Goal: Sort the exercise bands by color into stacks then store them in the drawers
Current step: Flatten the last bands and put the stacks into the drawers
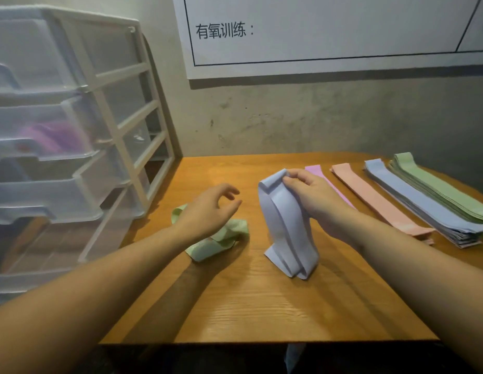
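Note:
My right hand (313,195) pinches the top of a pale blue band (286,228), lifted so its lower end still rests on the wooden table (262,306). My left hand (210,209) hovers with relaxed, loosely curled fingers over a crumpled green band (218,241) and holds nothing. Sorted stacks lie at the right: green stack (437,190), blue stack (413,201), pink stack (375,198), and a purple band (314,170) partly hidden behind my right hand.
A translucent plastic drawer unit (73,147) stands at the left, several drawers pulled partly out; one holds something purple (54,136). A white poster (316,31) hangs on the grey wall behind the table.

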{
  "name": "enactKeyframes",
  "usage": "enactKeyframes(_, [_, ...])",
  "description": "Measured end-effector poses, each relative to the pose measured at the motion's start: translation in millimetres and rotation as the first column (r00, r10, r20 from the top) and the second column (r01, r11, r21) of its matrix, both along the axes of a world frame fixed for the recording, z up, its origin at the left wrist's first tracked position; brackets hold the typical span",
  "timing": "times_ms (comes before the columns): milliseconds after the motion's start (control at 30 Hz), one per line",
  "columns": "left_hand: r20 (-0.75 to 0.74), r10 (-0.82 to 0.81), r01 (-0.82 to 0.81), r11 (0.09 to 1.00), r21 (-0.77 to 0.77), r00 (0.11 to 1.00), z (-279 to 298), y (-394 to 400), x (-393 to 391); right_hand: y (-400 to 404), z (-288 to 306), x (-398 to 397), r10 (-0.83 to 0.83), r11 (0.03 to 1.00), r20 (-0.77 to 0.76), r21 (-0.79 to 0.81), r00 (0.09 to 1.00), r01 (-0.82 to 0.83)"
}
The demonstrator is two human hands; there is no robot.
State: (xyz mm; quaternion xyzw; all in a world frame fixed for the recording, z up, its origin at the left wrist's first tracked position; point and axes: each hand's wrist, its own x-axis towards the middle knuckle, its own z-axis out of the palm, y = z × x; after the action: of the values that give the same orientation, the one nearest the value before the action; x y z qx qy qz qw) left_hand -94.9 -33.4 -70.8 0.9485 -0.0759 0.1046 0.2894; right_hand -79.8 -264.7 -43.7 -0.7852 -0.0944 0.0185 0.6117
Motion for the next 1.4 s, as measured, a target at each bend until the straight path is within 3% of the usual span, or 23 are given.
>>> enactKeyframes(133, [-0.031,-0.129,0.102,0.894,-0.437,0.991,13.1,-36.1,-6.2,-1.6,1.7,-6.7,-0.002,0.999,0.029,-0.034,1.000,0.003])
enactKeyframes(400, [0.028,-0.164,0.145,0.764,-0.629,0.986,29.7,-70.7,-17.4,-25.7,15.2,-33.1,0.008,1.000,0.001,-0.005,1.000,-0.008])
enactKeyframes(733, [0.057,-0.238,0.218,0.735,-0.643,0.970,64.6,-109.1,-50.3,-62.2,36.1,-67.4,-0.065,0.997,0.086,0.057,0.994,0.060])
enactKeyframes(867, [0.112,-0.257,0.269,0.723,-0.637,0.960,85.5,-124.4,-58.0,-75.5,50.0,-79.5,-0.039,0.999,0.134,0.010,0.990,0.038])
enactKeyframes(1100, [0.200,-0.267,0.333,0.723,-0.605,0.943,110.6,-150.1,-71.6,-93.3,69.5,-95.5,-0.047,0.992,0.156,0.126,0.987,0.027])
enactKeyframes(1200, [0.199,-0.244,0.315,0.734,-0.601,0.949,114.3,-163.7,-75.6,-98.8,76.2,-103.4,-0.100,0.990,0.248,0.120,0.964,0.072])
enactKeyframes(1300, [0.153,-0.282,0.307,0.657,-0.688,0.947,114.4,-176.4,-83.0,-104.6,82.8,-109.3,-0.153,0.982,0.287,0.148,0.946,0.115])
enactKeyframes(1400, [0.113,-0.368,0.354,0.694,-0.627,0.923,112.5,-187.7,-89.6,-108.8,87.1,-115.7,-0.175,0.974,0.277,0.192,0.945,0.124])
